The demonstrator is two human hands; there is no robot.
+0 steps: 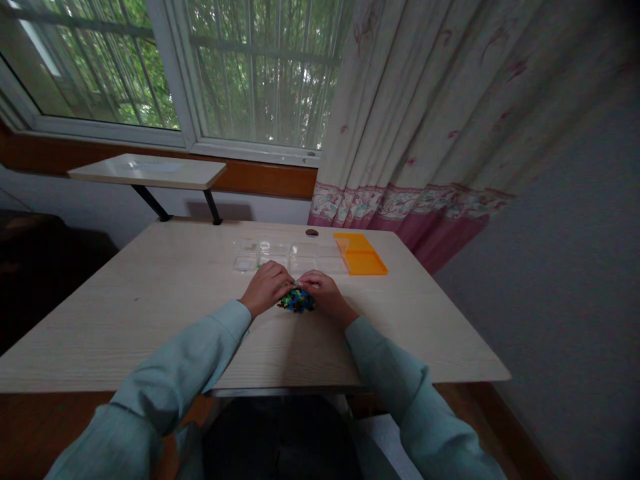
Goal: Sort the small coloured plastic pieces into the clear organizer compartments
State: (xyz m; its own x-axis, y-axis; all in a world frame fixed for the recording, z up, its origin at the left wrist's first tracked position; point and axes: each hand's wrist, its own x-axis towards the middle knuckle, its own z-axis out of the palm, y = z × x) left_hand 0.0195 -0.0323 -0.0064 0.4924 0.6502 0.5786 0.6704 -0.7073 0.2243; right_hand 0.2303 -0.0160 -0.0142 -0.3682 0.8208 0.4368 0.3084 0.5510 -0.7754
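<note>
A heap of small blue, green, yellow and brown pieces [299,301] lies on the table in front of me; they are too small to tell their kind. My left hand [269,288] bends over the heap's left side, fingers closed and pointing inward. From the other side my right hand [324,293] reaches in, its thumb and fingers drawn together at the far edge of the heap. The fingertips of both hands nearly meet there, and whatever is between them is hidden. Just beyond my hands stand clear plastic compartment boxes [303,257].
Right of the clear boxes lies an orange plastic case [364,260]. A round cable hole [312,233] sits near the back of the wooden table [165,307]. A small raised shelf [145,170] is fixed at the back left. A curtain [400,133] hangs behind.
</note>
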